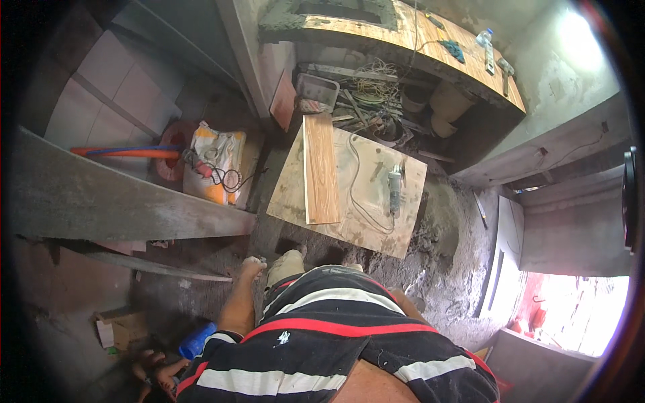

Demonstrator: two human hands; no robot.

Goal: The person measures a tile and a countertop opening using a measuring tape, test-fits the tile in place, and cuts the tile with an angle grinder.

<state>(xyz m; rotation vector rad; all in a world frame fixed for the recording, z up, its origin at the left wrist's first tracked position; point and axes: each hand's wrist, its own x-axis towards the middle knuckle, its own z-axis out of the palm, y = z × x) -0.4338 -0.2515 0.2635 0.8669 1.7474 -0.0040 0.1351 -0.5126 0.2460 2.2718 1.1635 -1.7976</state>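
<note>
My left hand [254, 267] hangs beside my left leg, its fingers curled; I cannot make out whether anything is in it. My right hand is hidden behind my body, with only part of that arm showing. In front of my feet lies a dusty square board [289, 195], with a long wood-grain plank [321, 171] on its left part and a grey angle grinder [394, 190] with its cord on the right part.
Left, beyond a concrete slab [121, 201], are sacks [215, 148] with a red corded tool. Scraps and cables [376, 77] fill the space under a wood-patterned counter [463, 33] holding tools and a bottle. A cardboard box [121, 329] and blue container [198, 339] lie lower left.
</note>
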